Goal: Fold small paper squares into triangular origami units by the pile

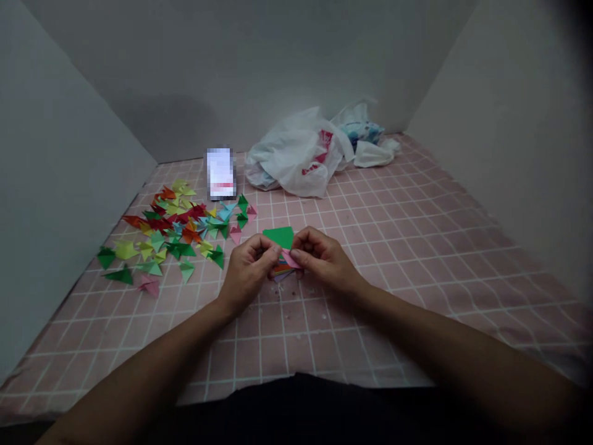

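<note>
Between my two hands is a small folded piece of pink paper (291, 259). My left hand (250, 266) pinches its left end between thumb and fingers. The thumb of my right hand (324, 258) presses on its right end, with the fingers curled behind. Just under the hands lies a stack of coloured paper (278, 237), green on top, with orange and lilac edges showing at the near side. The hands hide part of the stack. To the left spreads a pile of folded paper cranes (180, 216) in green, yellow, red, orange, blue and pink.
A phone (221, 173) with a lit, blurred screen stands behind the cranes. White plastic bags (296, 151) and a blue-patterned packet (364, 133) sit at the back. A pink checked cloth (417, 247) covers the surface, with walls on three sides.
</note>
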### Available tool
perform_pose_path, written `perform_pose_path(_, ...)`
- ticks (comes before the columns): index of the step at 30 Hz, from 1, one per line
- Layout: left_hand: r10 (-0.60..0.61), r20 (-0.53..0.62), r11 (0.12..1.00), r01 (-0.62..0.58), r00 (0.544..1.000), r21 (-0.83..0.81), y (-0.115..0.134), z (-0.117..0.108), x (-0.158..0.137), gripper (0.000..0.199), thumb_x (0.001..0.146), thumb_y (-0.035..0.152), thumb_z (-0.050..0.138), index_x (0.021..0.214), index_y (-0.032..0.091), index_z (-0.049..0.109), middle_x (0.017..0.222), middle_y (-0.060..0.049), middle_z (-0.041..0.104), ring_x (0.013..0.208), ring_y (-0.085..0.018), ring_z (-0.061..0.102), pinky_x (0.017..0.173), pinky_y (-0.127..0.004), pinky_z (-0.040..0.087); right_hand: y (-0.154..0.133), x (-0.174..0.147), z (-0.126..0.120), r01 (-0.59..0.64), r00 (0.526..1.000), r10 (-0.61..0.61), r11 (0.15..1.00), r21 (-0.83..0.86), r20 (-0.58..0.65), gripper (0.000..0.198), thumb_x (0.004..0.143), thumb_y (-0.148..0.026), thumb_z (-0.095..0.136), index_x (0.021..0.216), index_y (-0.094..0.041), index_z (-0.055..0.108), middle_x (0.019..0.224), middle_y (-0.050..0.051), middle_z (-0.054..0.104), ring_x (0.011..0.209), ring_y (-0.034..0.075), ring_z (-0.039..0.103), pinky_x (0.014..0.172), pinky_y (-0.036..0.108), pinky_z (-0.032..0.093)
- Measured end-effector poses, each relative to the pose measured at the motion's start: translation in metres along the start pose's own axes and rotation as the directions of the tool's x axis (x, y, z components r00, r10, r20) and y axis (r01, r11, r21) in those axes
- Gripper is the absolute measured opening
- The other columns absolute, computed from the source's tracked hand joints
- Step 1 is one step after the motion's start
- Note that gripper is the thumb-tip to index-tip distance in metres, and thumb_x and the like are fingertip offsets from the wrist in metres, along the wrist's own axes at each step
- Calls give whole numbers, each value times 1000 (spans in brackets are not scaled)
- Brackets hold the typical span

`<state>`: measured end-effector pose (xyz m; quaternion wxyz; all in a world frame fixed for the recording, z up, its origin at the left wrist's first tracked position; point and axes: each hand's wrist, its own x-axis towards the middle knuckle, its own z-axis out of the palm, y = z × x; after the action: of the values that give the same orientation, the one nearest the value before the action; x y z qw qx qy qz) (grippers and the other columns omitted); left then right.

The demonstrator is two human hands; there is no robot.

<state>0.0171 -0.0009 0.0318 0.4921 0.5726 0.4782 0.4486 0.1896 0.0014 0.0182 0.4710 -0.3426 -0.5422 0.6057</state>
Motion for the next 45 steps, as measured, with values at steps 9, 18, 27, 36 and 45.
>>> perform_pose_path(9,-2,15,998,3,1000,-60,-1,1,-2,18,83,28,65,70,17,57,57,5,54,45,-7,49,45,-18,42,2,1,-2,-8,1000,9,998,-55,25,21,84,-32,70,78,-20,55,69,-4,55,57,10,51,52,24,45)
perform_pose_path(18,-30,72,998,34,997,-60,-4,4,0,22,81,36,72,82,16,63,62,2,61,52,-9,56,49,-19,45,3,0,-1,67,998,-68,988,-138,-3,16,87,-28,65,79,-19,54,71,-3,54,61,10,51,56,25,40)
perform_pose_path(27,133,42,943,-139,990,302,-1,0,-3,23,89,31,61,71,18,56,57,4,52,47,-8,46,46,-21,34,5,-4,0,117,993,-119,958,-262,8,11,88,-23,62,82,-20,53,72,-3,53,62,11,47,56,26,37)
perform_pose_path(36,-34,165,984,62,986,-169,-8,2,5,25,89,40,64,82,16,63,60,3,59,48,-8,53,49,-19,43,3,0,0,105,993,-109,989,-107,-38,11,87,-24,61,92,-22,52,71,-4,54,60,11,51,55,26,41)
perform_pose_path(45,12,147,978,20,989,-209,-9,2,2,19,88,35,67,86,16,67,63,2,62,51,-8,56,51,-19,46,2,0,-1,42,997,-46,997,-58,-60,14,84,-28,65,85,-21,53,74,-3,56,58,10,54,55,26,45)
